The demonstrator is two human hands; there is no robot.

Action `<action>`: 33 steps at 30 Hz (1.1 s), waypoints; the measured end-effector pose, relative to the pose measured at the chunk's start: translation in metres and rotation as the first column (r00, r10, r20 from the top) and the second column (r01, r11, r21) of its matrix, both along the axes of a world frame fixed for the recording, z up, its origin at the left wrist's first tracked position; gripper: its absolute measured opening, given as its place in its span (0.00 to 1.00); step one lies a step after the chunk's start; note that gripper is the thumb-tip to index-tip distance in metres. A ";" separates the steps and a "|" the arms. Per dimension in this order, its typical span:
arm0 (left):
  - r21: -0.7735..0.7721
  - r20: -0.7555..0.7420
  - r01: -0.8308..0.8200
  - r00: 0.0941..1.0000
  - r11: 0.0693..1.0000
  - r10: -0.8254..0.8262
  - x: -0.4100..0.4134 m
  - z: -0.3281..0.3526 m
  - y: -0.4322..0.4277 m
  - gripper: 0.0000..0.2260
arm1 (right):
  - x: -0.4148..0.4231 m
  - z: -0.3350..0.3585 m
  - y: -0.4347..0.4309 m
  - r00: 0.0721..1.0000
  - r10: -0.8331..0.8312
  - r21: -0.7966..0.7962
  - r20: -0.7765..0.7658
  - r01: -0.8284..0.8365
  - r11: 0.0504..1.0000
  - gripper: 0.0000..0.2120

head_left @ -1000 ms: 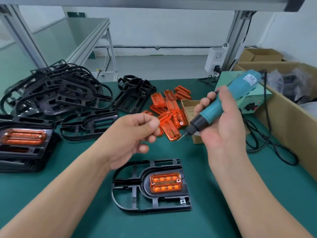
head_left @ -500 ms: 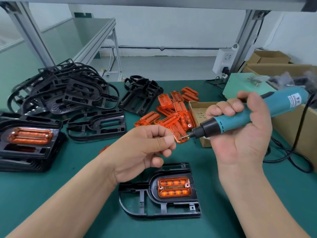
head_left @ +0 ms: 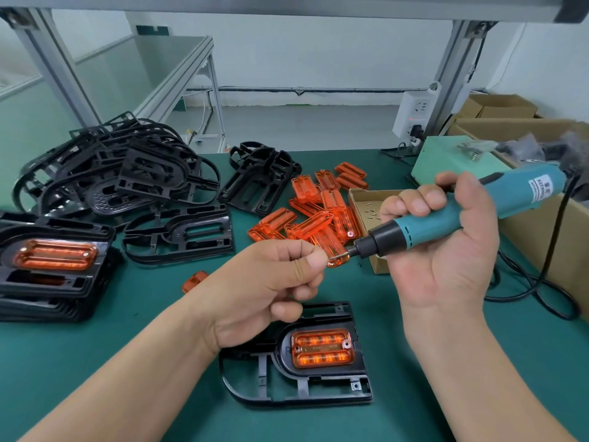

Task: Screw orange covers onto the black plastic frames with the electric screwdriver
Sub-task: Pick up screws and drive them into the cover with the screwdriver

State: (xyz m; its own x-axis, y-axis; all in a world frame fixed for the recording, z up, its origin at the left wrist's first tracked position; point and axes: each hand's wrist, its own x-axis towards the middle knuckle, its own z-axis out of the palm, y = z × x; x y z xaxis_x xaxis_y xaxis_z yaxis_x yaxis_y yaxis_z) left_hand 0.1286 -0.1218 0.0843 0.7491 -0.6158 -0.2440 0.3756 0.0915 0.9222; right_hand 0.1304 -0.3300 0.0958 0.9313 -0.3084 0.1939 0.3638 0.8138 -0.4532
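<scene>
A black plastic frame point(head_left: 318, 387) lies on the green mat near me, with an orange cover point(head_left: 322, 348) seated in its oval recess. My right hand point(head_left: 446, 250) grips a teal electric screwdriver point(head_left: 462, 215), held nearly level with its bit pointing left. My left hand point(head_left: 271, 282) hovers above the frame's left end, thumb and forefinger pinching something small, probably a screw, right at the bit's tip. The pinched thing itself is hidden by my fingers.
Loose orange covers point(head_left: 322, 212) lie heaped mid-table beside a small cardboard box of screws point(head_left: 366, 202). Empty black frames point(head_left: 114, 177) are piled at the back left; finished frames point(head_left: 54, 260) are stacked at the far left. The screwdriver's cable point(head_left: 548, 282) and large cartons point(head_left: 541, 237) lie on the right.
My right hand has tilted the screwdriver from steep to nearly level, and its bit has come to my left fingertips. The view has shifted slightly to the left.
</scene>
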 end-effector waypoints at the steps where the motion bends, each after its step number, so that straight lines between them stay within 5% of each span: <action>1: -0.017 -0.015 -0.004 1.000 1.000 0.004 0.000 0.000 0.000 0.08 | 0.000 0.000 0.000 1.000 -0.001 -0.003 0.000 0.001 1.000 0.06; 17: -0.184 -0.174 -0.068 0.984 0.981 0.035 0.001 -0.003 -0.002 0.06 | -0.002 -0.001 0.002 1.000 0.009 -0.032 0.024 -0.008 0.999 0.06; 33: -0.174 -0.189 -0.114 0.979 0.978 0.080 0.000 -0.003 -0.005 0.06 | -0.002 -0.002 -0.002 0.999 0.025 -0.045 0.040 -0.023 0.999 0.05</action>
